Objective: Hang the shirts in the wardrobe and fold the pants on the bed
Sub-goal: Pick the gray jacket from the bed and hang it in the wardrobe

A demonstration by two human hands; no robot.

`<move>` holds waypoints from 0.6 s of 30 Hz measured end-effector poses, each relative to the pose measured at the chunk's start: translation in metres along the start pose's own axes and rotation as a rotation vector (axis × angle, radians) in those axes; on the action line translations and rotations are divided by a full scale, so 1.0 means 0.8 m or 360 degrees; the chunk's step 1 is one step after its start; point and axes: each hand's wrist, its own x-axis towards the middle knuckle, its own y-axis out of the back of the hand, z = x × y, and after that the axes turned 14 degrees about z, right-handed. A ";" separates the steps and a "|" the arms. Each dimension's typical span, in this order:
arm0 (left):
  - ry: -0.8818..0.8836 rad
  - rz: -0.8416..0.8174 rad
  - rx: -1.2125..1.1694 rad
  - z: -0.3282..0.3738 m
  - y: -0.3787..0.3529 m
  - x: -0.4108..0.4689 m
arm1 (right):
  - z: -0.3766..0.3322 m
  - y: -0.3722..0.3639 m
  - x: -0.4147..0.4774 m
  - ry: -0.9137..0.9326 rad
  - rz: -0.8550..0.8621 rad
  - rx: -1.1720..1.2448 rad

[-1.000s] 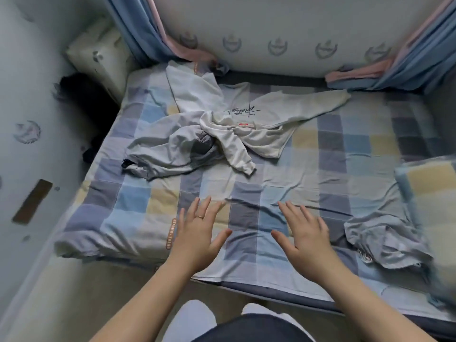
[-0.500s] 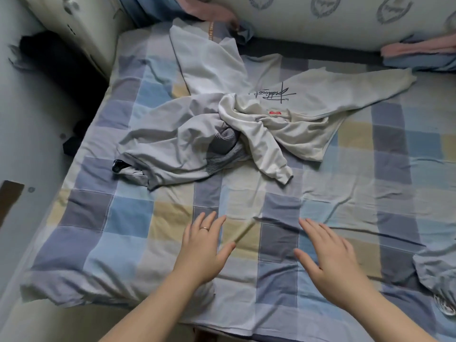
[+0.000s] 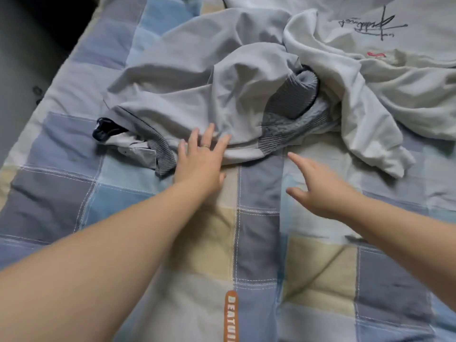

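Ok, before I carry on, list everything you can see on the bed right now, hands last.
grey garment: one, pale grey with ribbed knit trim, crumpled mid-bed, tangled with the white top
white top: one, white with black script print, upper right
checked sheet: one, blue, grey and cream squares, under everything
orange label: one, orange with white letters, bottom centre of the sheet
ring: one, on the left hand
left hand: flat, touching the grey garment's near hem
right hand: spread above bare sheet, blurred

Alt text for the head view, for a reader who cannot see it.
The left hand, fingers spread, touches the edge of a crumpled grey garment on a checked bedspread; the right hand hovers open beside it. A white sweatshirt lies tangled alongside.
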 end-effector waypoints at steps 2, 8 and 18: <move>0.0073 0.0054 -0.0005 -0.005 -0.021 0.032 | -0.009 -0.018 0.041 -0.0022 0.0060 0.0034; 0.0181 -0.0042 -0.0319 -0.018 -0.049 0.025 | -0.055 -0.061 0.083 -0.0057 0.0102 0.0256; 0.0340 -0.0831 -0.1369 -0.015 0.017 -0.092 | -0.083 -0.041 0.065 0.0211 0.0283 -0.0449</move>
